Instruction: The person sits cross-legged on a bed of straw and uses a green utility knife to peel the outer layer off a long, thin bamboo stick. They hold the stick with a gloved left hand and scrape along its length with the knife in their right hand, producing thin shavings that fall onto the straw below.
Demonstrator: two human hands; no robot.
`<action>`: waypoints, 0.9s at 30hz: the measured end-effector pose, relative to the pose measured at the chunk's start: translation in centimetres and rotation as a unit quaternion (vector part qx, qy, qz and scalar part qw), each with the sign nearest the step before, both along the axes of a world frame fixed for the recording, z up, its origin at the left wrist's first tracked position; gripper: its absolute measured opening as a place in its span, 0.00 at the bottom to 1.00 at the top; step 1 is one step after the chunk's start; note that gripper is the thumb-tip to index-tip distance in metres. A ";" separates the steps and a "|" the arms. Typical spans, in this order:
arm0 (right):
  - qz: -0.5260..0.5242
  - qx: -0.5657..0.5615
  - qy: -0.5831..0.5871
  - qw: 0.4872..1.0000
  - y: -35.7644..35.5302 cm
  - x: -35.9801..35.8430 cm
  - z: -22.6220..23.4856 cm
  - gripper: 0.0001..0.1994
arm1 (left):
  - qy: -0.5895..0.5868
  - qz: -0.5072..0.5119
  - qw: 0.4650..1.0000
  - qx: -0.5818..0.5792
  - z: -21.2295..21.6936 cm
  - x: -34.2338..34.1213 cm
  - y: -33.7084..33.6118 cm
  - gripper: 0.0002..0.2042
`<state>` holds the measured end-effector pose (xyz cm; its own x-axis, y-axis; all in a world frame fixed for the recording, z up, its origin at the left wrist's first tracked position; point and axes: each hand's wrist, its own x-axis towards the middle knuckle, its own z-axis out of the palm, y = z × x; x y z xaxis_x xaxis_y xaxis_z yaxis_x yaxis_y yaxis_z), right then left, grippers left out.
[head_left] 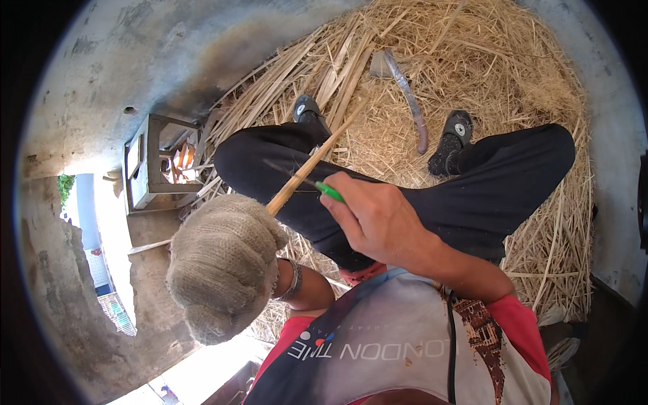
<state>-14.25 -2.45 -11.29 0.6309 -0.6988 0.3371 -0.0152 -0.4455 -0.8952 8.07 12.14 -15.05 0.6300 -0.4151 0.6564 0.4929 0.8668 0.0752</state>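
Note:
My left hand [223, 270], in a thick grey-brown knitted glove, is closed around the near end of a long, pale bamboo strip [317, 156]. The strip slants away over my thigh and tapers toward the pile of shavings. My bare right hand [385, 219] grips a small knife by its green handle [329, 192]. Its thin blade lies across the strip, a short way beyond the glove. The glove hides the strip's near end.
Between my sandalled feet lies a long curved machete [405, 91]. Straw-like shavings [486, 61] cover the floor, with longer split strips [270, 91] along the left wall. A small wooden stand [158, 162] is at left, beside a bright broken opening.

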 end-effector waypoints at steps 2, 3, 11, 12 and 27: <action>-0.006 -0.010 0.048 0.999 1.0 0.4 -0.5 0.08 | -0.052 0.121 0.986 0.099 1.8 -2.0 -1.5 0.32; -0.012 -0.016 0.072 0.997 1.3 0.6 -0.8 0.08 | -0.070 0.166 0.974 0.140 2.7 -2.9 -2.2 0.31; 0.014 0.003 0.099 0.995 0.5 0.7 -1.8 0.11 | -0.100 0.254 0.936 0.224 5.0 -4.4 -3.8 0.29; -0.009 0.008 0.145 0.989 0.0 1.0 -2.2 0.11 | -0.099 0.260 0.934 0.225 5.2 -4.6 -4.2 0.29; -0.046 0.012 0.197 0.979 -5.2 3.6 -8.9 0.10 | -0.099 0.321 0.905 0.260 8.2 -5.6 -7.0 0.25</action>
